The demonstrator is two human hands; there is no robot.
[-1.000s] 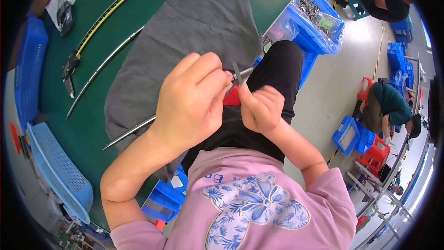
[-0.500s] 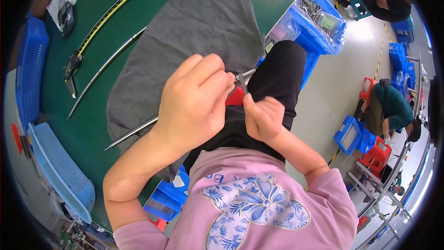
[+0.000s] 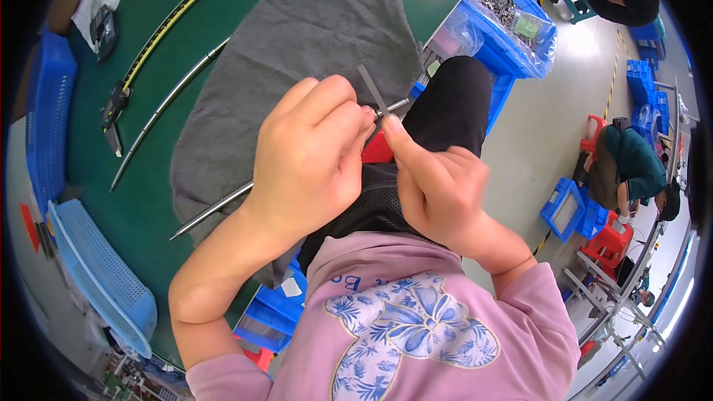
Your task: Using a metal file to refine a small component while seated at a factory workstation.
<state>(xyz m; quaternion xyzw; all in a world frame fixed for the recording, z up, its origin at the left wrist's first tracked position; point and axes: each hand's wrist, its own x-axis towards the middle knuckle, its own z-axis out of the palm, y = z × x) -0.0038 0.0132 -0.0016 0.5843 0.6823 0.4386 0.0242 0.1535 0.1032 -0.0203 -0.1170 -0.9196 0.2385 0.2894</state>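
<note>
Change: the left hand (image 3: 316, 152) has closed in on the right hand (image 3: 438, 189) since the earlier picture; a thin flat strip (image 3: 371, 89) now sticks up at 12 o'clock from the fingertips, where it did not show before. The rod's far end has lifted a little toward 1 o'clock.
Table (image 3: 89, 178): one, green, filling the 9 to 12 o'clock part of the view.
Cloth (image 3: 297, 52): one, grey, spread on the table at 11 o'clock from the hands.
Trays: two pale blue ones at the table's edge, one at 8 o'clock (image 3: 96, 275), one at 10 o'clock (image 3: 48, 104).
Bins: several blue ones; the one at 1 o'clock (image 3: 512, 30) holds bagged metal parts.
Rods: two thin metal ones. One lies on the table (image 3: 167, 108) at 10 o'clock. The other (image 3: 212, 212) runs from 8 o'clock across the cloth into the hands.
Caliper (image 3: 115, 104): one, on the table at 10 o'clock.
Left hand: fingers curled and pressed together around the rod near its tip.
Right hand: thumb and forefinger pinching at the rod's tip, just beside the left fingertips; what exactly sits between them I cannot tell.
Other people: two, well apart at 1 and 3 o'clock.
</note>
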